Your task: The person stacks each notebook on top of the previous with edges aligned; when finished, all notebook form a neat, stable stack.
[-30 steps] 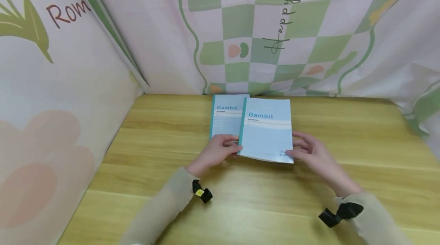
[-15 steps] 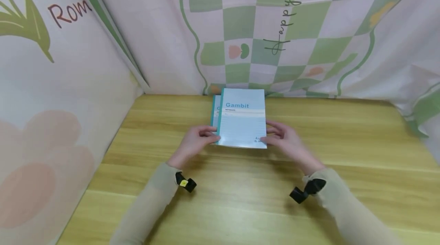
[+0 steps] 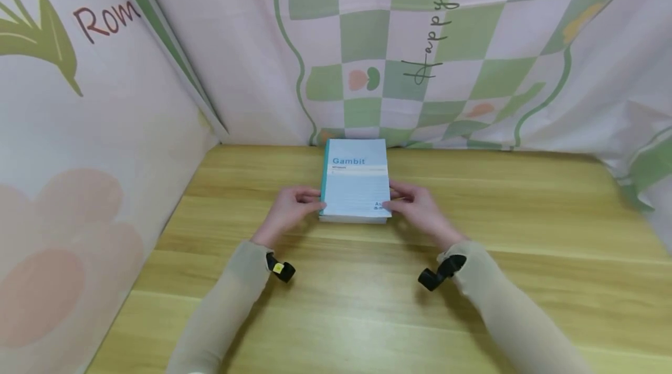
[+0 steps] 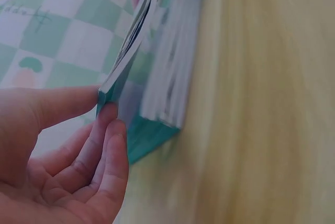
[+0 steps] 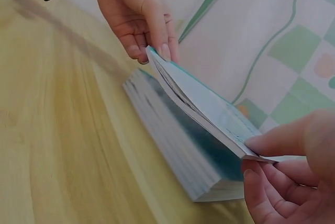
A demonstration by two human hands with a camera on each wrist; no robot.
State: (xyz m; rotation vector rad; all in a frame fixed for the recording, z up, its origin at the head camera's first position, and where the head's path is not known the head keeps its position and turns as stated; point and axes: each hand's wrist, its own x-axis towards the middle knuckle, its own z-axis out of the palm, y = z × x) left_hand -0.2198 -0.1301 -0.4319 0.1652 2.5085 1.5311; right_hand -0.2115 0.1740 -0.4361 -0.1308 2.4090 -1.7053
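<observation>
A pale blue notebook printed "Gambit", with a teal spine, is pinched between both hands. My left hand grips its spine side near the lower left corner, thumb on top and fingers beneath. On the opposite edge, my right hand pinches the lower right corner the same way. Right under it lies a stack of similar notebooks with teal spines. Both wrist views show the held notebook tilted, its near edge raised above the stack. From the head view it covers nearly all of the stack.
The stack stands on a wooden table close to its back edge. A curtain with green checks hangs directly behind. A printed panel runs along the left side. Black wrist straps sit on both sleeves.
Both hands have carried the notebook left and slightly back from the right, over the other notebooks. It now lines up with the stack, which earlier showed at its left side.
</observation>
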